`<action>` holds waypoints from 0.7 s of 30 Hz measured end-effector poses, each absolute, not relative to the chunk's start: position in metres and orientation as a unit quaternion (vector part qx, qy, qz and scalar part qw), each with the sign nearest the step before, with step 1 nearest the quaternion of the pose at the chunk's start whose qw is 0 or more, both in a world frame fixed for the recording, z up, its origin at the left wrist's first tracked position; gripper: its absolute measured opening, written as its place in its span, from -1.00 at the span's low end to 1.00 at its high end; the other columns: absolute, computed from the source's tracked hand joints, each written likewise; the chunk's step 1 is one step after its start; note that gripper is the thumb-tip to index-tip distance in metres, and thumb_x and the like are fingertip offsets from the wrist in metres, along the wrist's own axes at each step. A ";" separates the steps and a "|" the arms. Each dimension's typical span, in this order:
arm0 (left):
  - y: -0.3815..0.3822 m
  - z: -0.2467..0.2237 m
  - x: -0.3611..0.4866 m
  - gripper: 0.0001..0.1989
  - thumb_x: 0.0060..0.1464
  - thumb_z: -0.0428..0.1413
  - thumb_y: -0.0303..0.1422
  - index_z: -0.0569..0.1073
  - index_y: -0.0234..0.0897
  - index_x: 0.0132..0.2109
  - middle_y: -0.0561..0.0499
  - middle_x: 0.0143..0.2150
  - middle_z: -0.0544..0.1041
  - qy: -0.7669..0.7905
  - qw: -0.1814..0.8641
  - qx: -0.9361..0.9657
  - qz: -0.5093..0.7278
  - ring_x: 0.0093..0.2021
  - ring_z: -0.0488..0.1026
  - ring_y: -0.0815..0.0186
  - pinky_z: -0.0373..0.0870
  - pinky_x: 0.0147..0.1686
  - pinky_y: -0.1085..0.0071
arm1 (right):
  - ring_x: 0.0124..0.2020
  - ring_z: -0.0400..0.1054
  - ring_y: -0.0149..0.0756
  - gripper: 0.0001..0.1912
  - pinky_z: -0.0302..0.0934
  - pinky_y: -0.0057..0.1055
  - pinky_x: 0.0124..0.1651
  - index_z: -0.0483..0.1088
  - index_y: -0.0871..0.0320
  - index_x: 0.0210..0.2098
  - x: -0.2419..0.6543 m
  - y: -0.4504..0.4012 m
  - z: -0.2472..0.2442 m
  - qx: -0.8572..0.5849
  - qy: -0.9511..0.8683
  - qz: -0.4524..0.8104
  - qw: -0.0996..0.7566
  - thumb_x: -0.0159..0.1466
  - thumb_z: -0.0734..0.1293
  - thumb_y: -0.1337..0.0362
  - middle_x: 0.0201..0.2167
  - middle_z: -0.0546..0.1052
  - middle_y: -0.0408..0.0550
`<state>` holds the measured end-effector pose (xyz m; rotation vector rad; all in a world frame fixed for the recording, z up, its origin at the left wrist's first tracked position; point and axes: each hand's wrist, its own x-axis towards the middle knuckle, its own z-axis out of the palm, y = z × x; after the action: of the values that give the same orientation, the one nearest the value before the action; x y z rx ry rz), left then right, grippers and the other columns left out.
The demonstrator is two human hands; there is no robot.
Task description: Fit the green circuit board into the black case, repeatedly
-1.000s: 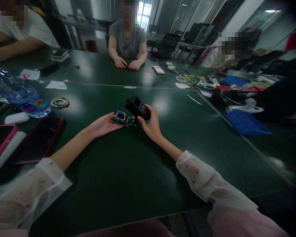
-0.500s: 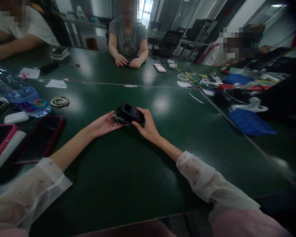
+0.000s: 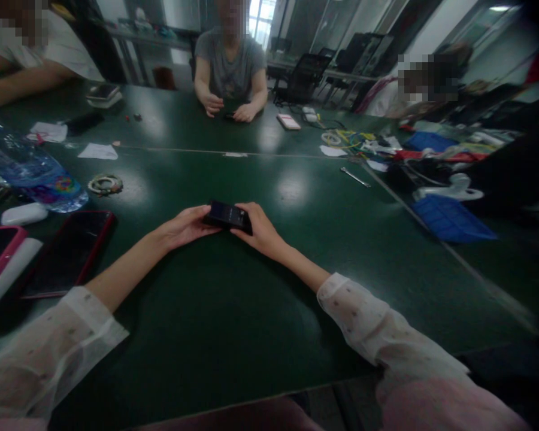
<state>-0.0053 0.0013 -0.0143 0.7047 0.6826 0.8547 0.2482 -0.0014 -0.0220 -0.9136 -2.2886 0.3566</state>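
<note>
A small black device [image 3: 228,216] is held between both hands above the green table [image 3: 215,311]. My left hand [image 3: 184,227] grips its left end, fingers behind and below it. On the right end, my right hand [image 3: 259,230] is closed with the thumb at the near edge and the fingers along the far edge. The device's upper face is dark with small marks toward the right. Its underside is hidden.
A plastic bottle [image 3: 49,185], a coiled ring [image 3: 105,184] and a red-edged phone [image 3: 69,254] are at the left. To the right lie a wrench [image 3: 354,177], tangled cables [image 3: 354,140] and a blue tray [image 3: 451,218]. Across the table sits a person [image 3: 231,66].
The black cover, tilted over a green circuit board before, now lies level over it and the board no longer shows. My right hand has moved slightly left. The person opposite has parted their hands.
</note>
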 end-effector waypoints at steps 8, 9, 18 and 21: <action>-0.004 -0.005 -0.002 -0.68 0.16 0.21 -0.42 0.51 -0.27 0.08 -0.16 0.12 0.56 0.342 0.777 0.349 0.397 0.21 0.46 0.10 0.36 0.29 0.12 | 0.16 0.34 0.02 -0.39 0.32 0.12 0.19 0.12 0.00 0.27 0.249 -0.005 -0.019 -0.340 -0.873 0.145 0.320 0.32 0.41 0.21 0.14 0.39 0.10; -0.004 -0.004 -0.002 -0.68 0.16 0.21 -0.42 0.51 -0.27 0.08 -0.15 0.12 0.56 0.340 0.777 0.350 0.399 0.21 0.46 0.10 0.36 0.29 0.11 | 0.16 0.34 0.01 -0.39 0.32 0.12 0.20 0.11 -0.01 0.27 0.249 -0.005 -0.018 -0.338 -0.872 0.148 0.320 0.32 0.41 0.22 0.15 0.39 0.09; -0.005 -0.003 -0.002 -0.69 0.16 0.20 -0.44 0.51 -0.33 0.06 -0.19 0.09 0.56 0.353 0.778 0.327 0.404 0.18 0.47 0.08 0.33 0.29 0.07 | 0.15 0.38 -0.01 -0.37 0.36 0.08 0.17 0.08 -0.02 0.27 0.250 -0.006 -0.020 -0.340 -0.867 0.172 0.322 0.31 0.42 0.24 0.15 0.38 0.08; -0.004 -0.005 -0.003 -0.71 0.17 0.20 -0.44 0.51 -0.34 0.05 -0.20 0.08 0.56 0.352 0.779 0.331 0.400 0.18 0.48 0.08 0.33 0.30 0.07 | 0.13 0.39 -0.01 -0.37 0.36 0.05 0.16 0.10 0.02 0.25 0.250 -0.004 -0.021 -0.337 -0.867 0.170 0.326 0.30 0.43 0.26 0.13 0.39 0.10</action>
<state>-0.0032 -0.0042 -0.0048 0.7166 0.7606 0.8646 0.2496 -0.0043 -0.0208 -0.8824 -2.2722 0.4455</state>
